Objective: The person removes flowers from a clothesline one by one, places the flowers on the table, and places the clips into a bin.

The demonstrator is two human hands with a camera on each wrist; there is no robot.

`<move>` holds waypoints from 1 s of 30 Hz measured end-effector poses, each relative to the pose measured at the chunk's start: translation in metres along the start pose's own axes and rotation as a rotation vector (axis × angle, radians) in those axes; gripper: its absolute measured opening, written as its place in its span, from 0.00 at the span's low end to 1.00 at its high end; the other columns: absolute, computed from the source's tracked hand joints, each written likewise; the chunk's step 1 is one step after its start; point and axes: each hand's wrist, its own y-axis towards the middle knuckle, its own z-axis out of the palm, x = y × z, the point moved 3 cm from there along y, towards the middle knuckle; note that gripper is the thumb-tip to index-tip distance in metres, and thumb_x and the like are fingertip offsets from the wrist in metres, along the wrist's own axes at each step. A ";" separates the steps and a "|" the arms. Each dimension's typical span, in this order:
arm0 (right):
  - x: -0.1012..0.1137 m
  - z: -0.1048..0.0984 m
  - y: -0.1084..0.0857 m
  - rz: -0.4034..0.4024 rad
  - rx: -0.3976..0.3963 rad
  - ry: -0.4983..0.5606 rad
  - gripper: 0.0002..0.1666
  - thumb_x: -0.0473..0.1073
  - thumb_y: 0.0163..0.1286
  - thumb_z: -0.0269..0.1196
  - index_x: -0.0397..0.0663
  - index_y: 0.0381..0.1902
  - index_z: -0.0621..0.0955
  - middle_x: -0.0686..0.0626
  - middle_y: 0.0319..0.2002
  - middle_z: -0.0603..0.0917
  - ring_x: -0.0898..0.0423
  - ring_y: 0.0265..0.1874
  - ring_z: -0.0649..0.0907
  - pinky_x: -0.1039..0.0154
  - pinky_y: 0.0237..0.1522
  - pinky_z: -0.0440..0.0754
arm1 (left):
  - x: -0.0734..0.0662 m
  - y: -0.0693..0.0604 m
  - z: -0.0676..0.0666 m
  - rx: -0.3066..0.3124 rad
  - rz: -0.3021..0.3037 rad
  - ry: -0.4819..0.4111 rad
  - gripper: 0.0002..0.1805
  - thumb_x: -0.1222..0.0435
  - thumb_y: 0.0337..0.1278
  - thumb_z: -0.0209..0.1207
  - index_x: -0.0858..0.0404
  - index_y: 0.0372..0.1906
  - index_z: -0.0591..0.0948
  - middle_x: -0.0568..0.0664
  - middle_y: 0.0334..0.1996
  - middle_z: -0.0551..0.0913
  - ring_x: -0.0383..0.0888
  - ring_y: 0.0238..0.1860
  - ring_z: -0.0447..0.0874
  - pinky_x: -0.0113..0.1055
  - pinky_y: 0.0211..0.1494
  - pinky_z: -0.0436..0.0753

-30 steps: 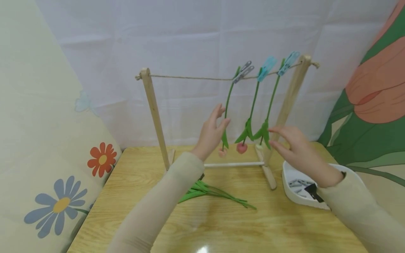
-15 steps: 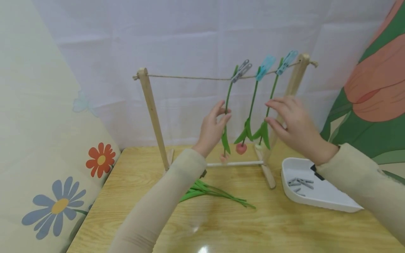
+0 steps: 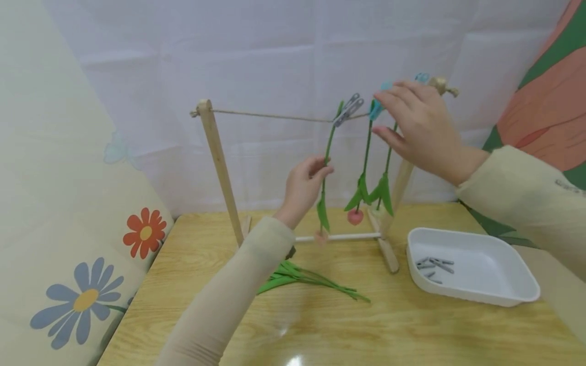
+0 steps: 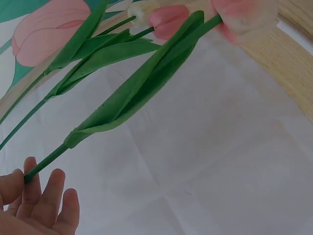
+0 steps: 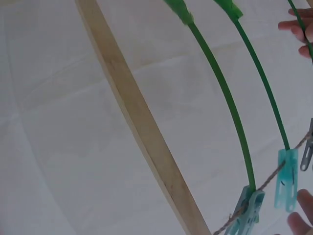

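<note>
Tabletop [image 3: 320, 328], wood-grained, foremost. Green stems [image 3: 304, 276], a loose bundle lying on it, partly hidden by the left sleeve [image 3: 238, 287]. White tray [image 3: 467, 296], at the right, with loose grey pegs [image 3: 441, 265] toward its left end. Left hand [image 3: 303, 188]: thumb and fingers pinch the stem of the pale pink tulip [image 4: 132, 95], which hangs head down from the single grey peg [image 3: 349, 110] on the twine [image 3: 270, 116]. Right hand [image 3: 423, 128]: fingers and thumb spread apart, holding nothing, just beside the middle blue peg [image 5: 286, 178]; contact cannot be told. Deep pink tulip [image 3: 363, 189], head down, clipped by that peg. White tulip [image 3: 384, 195], head down, clipped by the outer blue peg [image 5: 247, 215], near the right post [image 5: 131, 107]. Left post [image 3: 222, 173], wooden, bearing the twine's other end. White cloth [image 3: 256, 51], behind all
</note>
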 end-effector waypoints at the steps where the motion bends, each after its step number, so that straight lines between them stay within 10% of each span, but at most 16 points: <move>1: -0.002 0.000 0.005 -0.009 0.007 -0.010 0.28 0.39 0.64 0.66 0.23 0.55 0.73 0.26 0.49 0.78 0.29 0.53 0.74 0.38 0.61 0.67 | 0.001 -0.001 0.000 0.002 -0.007 -0.005 0.13 0.67 0.63 0.60 0.66 0.51 0.81 0.55 0.46 0.85 0.45 0.47 0.84 0.29 0.53 0.80; 19: -0.015 0.010 0.051 0.159 0.528 -0.047 0.25 0.44 0.73 0.59 0.31 0.60 0.74 0.31 0.58 0.76 0.34 0.62 0.67 0.33 0.62 0.61 | 0.009 -0.001 -0.001 0.013 -0.021 -0.015 0.13 0.70 0.62 0.60 0.67 0.50 0.81 0.55 0.43 0.86 0.46 0.45 0.85 0.31 0.53 0.80; 30: -0.014 0.017 0.060 0.099 0.565 0.004 0.17 0.39 0.72 0.59 0.30 0.52 0.78 0.31 0.49 0.79 0.34 0.53 0.72 0.35 0.54 0.69 | 0.010 -0.002 -0.004 0.009 0.002 -0.014 0.12 0.71 0.62 0.60 0.69 0.50 0.81 0.57 0.43 0.86 0.47 0.45 0.85 0.31 0.53 0.80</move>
